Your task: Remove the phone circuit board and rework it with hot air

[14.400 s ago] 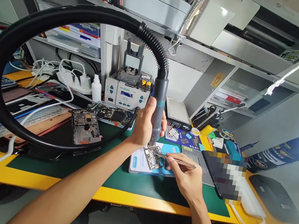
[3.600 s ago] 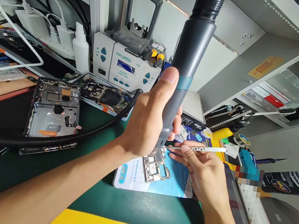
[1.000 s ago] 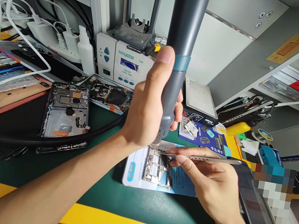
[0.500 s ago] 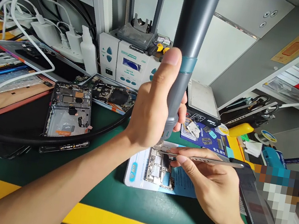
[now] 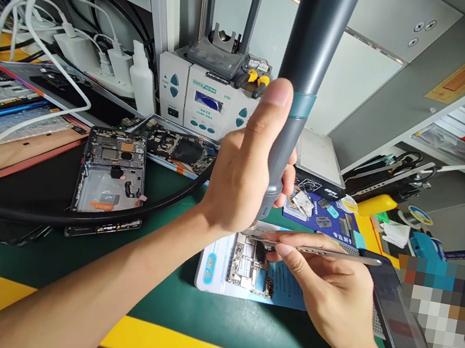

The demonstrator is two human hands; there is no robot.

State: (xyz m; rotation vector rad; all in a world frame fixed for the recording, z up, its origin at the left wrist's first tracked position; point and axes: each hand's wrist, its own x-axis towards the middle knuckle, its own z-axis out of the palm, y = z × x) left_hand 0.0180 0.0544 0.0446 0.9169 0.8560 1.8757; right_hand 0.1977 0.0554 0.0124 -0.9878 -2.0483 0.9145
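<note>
My left hand (image 5: 244,170) is wrapped round the dark grey handle of a hot air gun (image 5: 315,50), its thumb lying up along the side. The gun's metal nozzle points down over the upper end of a phone circuit board (image 5: 252,267). Between thumb and fingers, my right hand (image 5: 326,280) holds metal tweezers (image 5: 335,254) nearly level, their tips at the board close below the nozzle. Under the board lies a white and blue work pad (image 5: 214,243) on the green mat (image 5: 156,298). My left hand and the nozzle hide the board's top edge.
An opened phone (image 5: 111,183) lies on the left, with the gun's black hose (image 5: 154,211) crossing over it. Behind stands the hot air station (image 5: 206,103) beside a white bottle (image 5: 143,80). A dark phone (image 5: 399,323) is at right.
The hot air gun and my left hand show slightly farther right, as does most of the scene with a small view shift. Both hands keep their grips.
</note>
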